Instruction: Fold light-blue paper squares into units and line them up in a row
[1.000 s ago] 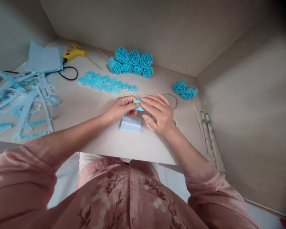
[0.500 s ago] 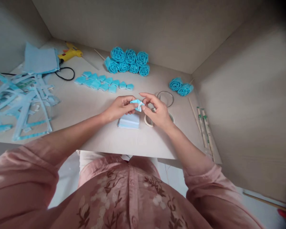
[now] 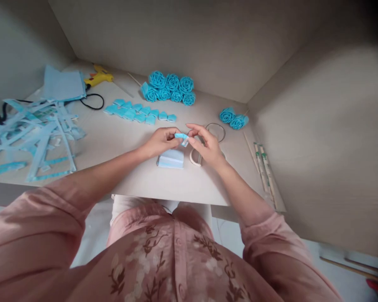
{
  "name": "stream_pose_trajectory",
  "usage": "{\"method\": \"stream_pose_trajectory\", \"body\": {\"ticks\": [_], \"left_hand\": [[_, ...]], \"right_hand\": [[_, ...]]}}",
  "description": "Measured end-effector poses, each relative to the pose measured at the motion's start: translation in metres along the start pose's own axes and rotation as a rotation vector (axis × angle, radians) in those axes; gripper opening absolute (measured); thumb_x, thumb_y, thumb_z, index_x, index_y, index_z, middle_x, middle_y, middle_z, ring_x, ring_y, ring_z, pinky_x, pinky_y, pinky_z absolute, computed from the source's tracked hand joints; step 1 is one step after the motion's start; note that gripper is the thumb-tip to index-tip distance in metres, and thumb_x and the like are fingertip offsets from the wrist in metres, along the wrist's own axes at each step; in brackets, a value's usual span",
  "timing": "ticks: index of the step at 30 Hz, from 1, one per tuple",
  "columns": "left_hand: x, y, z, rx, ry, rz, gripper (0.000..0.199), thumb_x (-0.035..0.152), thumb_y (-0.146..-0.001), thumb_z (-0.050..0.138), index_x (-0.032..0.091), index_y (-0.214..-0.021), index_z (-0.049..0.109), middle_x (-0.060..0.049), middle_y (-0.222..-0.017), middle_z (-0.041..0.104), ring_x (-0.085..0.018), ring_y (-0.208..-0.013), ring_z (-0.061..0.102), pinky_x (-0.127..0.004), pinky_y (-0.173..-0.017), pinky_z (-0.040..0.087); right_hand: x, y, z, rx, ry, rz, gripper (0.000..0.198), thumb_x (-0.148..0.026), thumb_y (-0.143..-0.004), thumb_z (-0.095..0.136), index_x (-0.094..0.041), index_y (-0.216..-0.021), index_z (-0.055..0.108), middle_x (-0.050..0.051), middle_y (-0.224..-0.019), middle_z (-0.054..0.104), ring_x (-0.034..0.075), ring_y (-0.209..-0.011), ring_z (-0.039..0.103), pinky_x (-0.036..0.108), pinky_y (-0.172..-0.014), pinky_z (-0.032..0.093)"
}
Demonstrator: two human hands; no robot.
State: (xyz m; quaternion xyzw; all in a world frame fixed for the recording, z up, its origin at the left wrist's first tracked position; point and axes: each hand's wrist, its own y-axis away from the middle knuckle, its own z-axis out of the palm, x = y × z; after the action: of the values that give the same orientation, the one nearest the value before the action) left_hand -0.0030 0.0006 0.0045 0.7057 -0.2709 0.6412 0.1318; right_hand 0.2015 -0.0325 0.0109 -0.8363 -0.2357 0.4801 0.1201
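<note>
Left hand [image 3: 161, 141] pinches a small folded blue piece [image 3: 181, 136] between thumb and fingers, narrow grip. Right hand [image 3: 208, 147] has thumb and forefinger nearly together at the piece's right edge, narrow pinch on it; other fingers loosely curled. Piece is thin, creased, bright blue with a whitish flap hanging below; held above the table [image 3: 138, 181], between the hands. Fine fold detail too small to tell.

Below it: flat rectangular stack of pale blue sheets [image 3: 170, 160], crease across. Near right hand: thin round hoop [image 3: 224, 131] and a thick cream ring [image 3: 192, 160], partly hidden by the hand.

Beyond: rows of flat, angular folded blue petals [image 3: 129, 113]; cluster of ruffled, spiral blue roses [image 3: 171, 87]; two more blue roses [image 3: 233, 118] at right. Slim straight sticks [image 3: 266, 170] along right edge. Left: tangled flat strips [image 3: 40, 138], square sheet pile [image 3: 64, 84], yellow plastic glue gun [image 3: 100, 78], looped black cord [image 3: 102, 102].
</note>
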Motion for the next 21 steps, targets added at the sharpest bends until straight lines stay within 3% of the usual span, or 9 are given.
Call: {"method": "stream_pose_trajectory", "body": {"ticks": [8,12,21], "left_hand": [[0.004,0.001,0.002,-0.03,0.0,0.009,0.041,0.055,-0.086,0.062,0.016,-0.075,0.057,0.001,-0.067,0.055,-0.01,-0.062,0.048,-0.023,-0.059,0.037],[-0.007,-0.005,0.004,0.028,-0.004,0.035,0.041,0.052,-0.072,0.076,0.017,-0.073,0.054,0.003,-0.066,0.05,-0.01,-0.062,0.045,-0.023,-0.059,0.035],[-0.01,-0.004,0.006,0.045,0.037,0.038,0.034,0.043,-0.075,0.071,0.018,-0.068,0.049,0.006,-0.063,0.043,-0.009,-0.059,0.039,-0.023,-0.058,0.03]], "right_hand": [[0.001,-0.002,0.006,0.083,0.068,-0.056,0.035,-0.029,-0.09,0.061,-0.024,-0.125,0.065,-0.001,-0.084,0.065,0.015,-0.079,0.061,0.032,-0.085,0.053],[0.001,-0.002,0.007,0.111,0.067,-0.075,0.036,-0.029,-0.09,0.061,-0.023,-0.126,0.064,-0.001,-0.084,0.064,0.015,-0.078,0.061,0.032,-0.085,0.052],[0.004,0.001,0.004,0.084,0.075,-0.028,0.038,-0.038,-0.093,0.058,-0.024,-0.128,0.064,0.001,-0.088,0.066,0.018,-0.085,0.062,0.036,-0.088,0.052]]}}
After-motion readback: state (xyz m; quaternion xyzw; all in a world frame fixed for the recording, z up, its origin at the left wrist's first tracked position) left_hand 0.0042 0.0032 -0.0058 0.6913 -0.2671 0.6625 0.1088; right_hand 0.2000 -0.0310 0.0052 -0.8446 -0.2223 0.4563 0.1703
